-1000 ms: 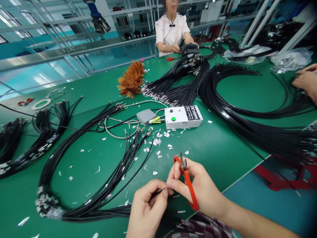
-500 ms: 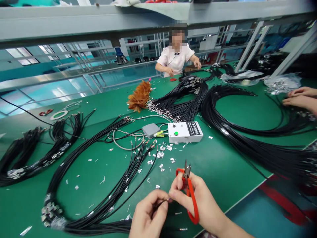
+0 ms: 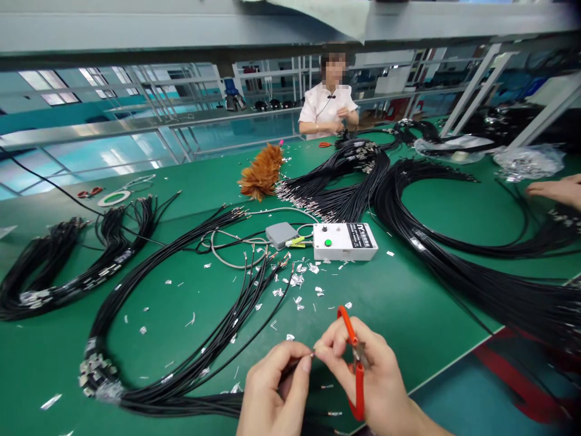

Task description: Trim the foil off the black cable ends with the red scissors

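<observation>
- Several bundles of black cable [image 3: 59, 272] lie coiled at nine o'clock on the green table [image 3: 408, 303], metal tags on them; whether they are finished I cannot tell.
- One looped cable bundle [image 3: 181, 339] at seven o'clock feeds toward the hands, with foil scraps [image 3: 297, 281] scattered near its loose ends, so some trimming looks done.
- Left hand [image 3: 272, 393] pinches a single cable end [image 3: 299, 362] at six o'clock.
- Right hand [image 3: 372, 381] meets it fingertip to fingertip, red snips [image 3: 356, 363] hooked in its closed fingers.
- Many more cables [image 3: 454, 266] sprawl at three o'clock.
</observation>
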Demonstrator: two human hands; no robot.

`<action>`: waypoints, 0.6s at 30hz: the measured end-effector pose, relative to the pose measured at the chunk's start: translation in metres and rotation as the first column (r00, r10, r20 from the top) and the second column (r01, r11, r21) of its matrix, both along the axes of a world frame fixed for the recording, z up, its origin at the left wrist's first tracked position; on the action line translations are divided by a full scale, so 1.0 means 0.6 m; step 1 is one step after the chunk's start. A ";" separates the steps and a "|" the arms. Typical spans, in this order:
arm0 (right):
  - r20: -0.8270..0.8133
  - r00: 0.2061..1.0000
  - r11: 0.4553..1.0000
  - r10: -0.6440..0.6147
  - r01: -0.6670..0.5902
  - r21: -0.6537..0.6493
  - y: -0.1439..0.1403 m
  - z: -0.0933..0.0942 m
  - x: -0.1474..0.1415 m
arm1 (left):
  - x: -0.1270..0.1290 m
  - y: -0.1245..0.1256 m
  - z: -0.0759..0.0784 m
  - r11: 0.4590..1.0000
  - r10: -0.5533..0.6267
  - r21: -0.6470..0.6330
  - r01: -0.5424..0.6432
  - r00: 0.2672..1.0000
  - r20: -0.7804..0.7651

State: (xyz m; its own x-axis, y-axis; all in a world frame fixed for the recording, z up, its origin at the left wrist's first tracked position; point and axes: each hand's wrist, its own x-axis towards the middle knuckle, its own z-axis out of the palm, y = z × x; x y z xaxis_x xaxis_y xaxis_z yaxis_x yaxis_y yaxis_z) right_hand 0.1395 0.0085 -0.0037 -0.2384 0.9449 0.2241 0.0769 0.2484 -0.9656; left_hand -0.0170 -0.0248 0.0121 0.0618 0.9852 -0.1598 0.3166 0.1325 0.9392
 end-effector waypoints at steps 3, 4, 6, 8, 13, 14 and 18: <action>0.023 1.000 0.996 0.009 -0.011 0.092 -0.006 -0.009 0.000 | 0.006 0.003 0.000 0.996 0.067 -0.070 -0.061 0.994 0.082; 0.016 1.000 0.996 0.016 -0.017 0.090 -0.006 -0.013 -0.001 | 0.009 0.005 -0.001 0.994 0.078 -0.080 -0.071 0.993 0.088; -0.006 1.000 0.998 0.021 -0.020 0.063 -0.003 -0.020 -0.005 | 0.011 0.013 -0.004 0.995 0.068 -0.078 -0.062 0.995 0.076; -0.068 0.998 1.000 0.016 -0.017 -0.009 0.004 -0.026 -0.007 | 0.005 0.029 -0.007 0.995 0.085 -0.059 -0.081 0.994 0.062; -0.153 0.983 0.963 -0.099 0.056 -0.263 0.028 -0.031 0.022 | -0.057 0.095 -0.008 0.949 0.285 0.135 -0.285 0.958 0.026; -0.139 0.982 0.949 -0.125 0.078 -0.304 0.031 -0.033 0.032 | -0.068 0.101 -0.008 0.903 0.372 0.231 -0.363 0.928 0.005; -0.058 0.988 0.922 -0.143 0.112 -0.370 0.027 -0.044 0.062 | -0.057 0.065 -0.024 0.838 0.258 0.542 -0.057 0.918 -0.303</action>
State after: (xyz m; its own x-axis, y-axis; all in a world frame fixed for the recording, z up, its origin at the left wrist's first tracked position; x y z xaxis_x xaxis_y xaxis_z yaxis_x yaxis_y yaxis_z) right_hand 0.1768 0.0246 -0.0302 -0.1061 0.9861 -0.1275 0.0007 -0.1282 -0.9918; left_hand -0.0509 0.0143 -0.0022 -0.0618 0.9186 0.3904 0.6527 -0.2587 0.7121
